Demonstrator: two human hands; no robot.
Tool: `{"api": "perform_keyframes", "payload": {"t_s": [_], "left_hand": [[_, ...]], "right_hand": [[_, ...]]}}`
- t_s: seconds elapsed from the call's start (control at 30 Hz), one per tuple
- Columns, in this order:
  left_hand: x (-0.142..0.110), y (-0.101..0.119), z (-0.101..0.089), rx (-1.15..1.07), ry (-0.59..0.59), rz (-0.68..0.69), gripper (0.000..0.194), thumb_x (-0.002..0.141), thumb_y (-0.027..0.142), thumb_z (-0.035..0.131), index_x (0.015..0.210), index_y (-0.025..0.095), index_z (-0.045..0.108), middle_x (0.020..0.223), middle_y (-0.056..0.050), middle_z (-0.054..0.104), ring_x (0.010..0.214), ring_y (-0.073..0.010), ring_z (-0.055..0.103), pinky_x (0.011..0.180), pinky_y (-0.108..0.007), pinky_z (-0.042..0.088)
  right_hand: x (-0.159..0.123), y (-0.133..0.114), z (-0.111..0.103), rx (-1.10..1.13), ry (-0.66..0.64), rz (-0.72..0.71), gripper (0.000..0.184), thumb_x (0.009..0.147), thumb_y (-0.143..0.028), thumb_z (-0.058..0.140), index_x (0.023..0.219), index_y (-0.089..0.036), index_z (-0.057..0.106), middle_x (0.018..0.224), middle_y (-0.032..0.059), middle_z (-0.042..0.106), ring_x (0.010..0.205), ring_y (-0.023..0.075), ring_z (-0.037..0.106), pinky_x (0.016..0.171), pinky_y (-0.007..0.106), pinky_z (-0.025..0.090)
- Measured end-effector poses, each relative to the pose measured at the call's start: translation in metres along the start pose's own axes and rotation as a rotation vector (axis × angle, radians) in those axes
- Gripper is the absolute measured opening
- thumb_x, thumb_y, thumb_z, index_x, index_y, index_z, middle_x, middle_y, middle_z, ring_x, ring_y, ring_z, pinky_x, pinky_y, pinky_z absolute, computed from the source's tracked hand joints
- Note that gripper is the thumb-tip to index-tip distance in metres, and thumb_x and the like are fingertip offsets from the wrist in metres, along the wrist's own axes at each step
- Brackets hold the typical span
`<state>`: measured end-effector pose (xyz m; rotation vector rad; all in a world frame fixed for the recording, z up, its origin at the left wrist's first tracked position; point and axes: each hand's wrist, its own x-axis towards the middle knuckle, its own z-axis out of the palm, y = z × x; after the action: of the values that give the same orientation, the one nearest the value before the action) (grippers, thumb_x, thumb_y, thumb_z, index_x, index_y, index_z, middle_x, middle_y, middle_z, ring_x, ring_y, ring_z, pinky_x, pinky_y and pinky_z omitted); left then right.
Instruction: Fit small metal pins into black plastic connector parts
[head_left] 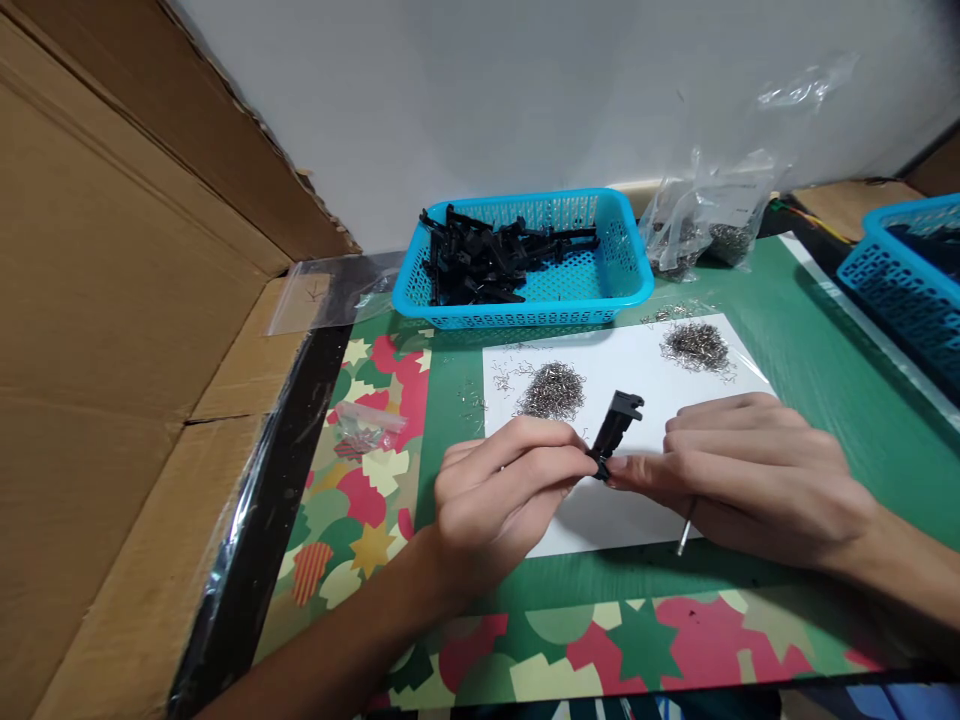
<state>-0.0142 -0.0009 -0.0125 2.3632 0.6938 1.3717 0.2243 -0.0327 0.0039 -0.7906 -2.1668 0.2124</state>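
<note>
My left hand (495,490) and my right hand (739,465) meet over a white sheet (637,380) and pinch the lower end of a small black plastic part (616,428) that points up and away. Both sets of fingers are closed on it. A thin metal rod (685,530) sticks out under my right palm. Two heaps of tiny metal springs lie on the sheet: one (551,390) just behind my left hand, the other (696,345) at the far right.
A blue basket (600,285) of black plastic parts stands behind the sheet. Clear bags of springs (705,225) lie to its right. A second blue basket (907,275) is at the right edge. Cardboard walls (112,350) close off the left side.
</note>
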Motion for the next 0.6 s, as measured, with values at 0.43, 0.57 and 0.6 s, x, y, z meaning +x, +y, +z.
{"api": "perform_keyframes", "payload": {"t_s": [0.43,0.57,0.6], "left_hand": [[0.0054,0.0030,-0.0009,-0.122,-0.047,-0.048,0.022,0.093,-0.002,0.076,0.101,0.018,0.075,0.097,-0.005,0.079,0.082,-0.0138,0.076,0.069,-0.023,0.063],[0.0068,0.0030,0.0005,-0.199,-0.047,-0.113,0.021,0.091,-0.002,0.077,0.100,0.017,0.075,0.097,-0.007,0.078,0.083,-0.0147,0.075,0.062,-0.022,0.059],[0.0070,0.0031,0.0009,-0.210,-0.041,-0.134,0.020,0.092,-0.001,0.077,0.099,0.017,0.075,0.097,-0.007,0.078,0.082,-0.0148,0.074,0.058,-0.022,0.056]], "right_hand": [[0.0029,0.0036,-0.0015,0.020,0.006,0.013,0.006,0.104,-0.014,0.069,0.103,-0.020,0.070,0.060,-0.0061,0.054,0.047,0.0101,0.046,0.050,0.033,0.030],[0.0027,0.0076,-0.0021,0.070,-0.001,0.026,0.006,0.104,-0.016,0.069,0.108,-0.019,0.072,0.062,-0.0048,0.062,0.048,0.0106,0.056,0.050,0.029,0.037],[0.0033,0.0082,-0.0026,0.075,-0.003,0.033,0.006,0.104,-0.017,0.069,0.109,-0.019,0.072,0.062,-0.0044,0.064,0.048,0.0107,0.058,0.050,0.028,0.038]]}}
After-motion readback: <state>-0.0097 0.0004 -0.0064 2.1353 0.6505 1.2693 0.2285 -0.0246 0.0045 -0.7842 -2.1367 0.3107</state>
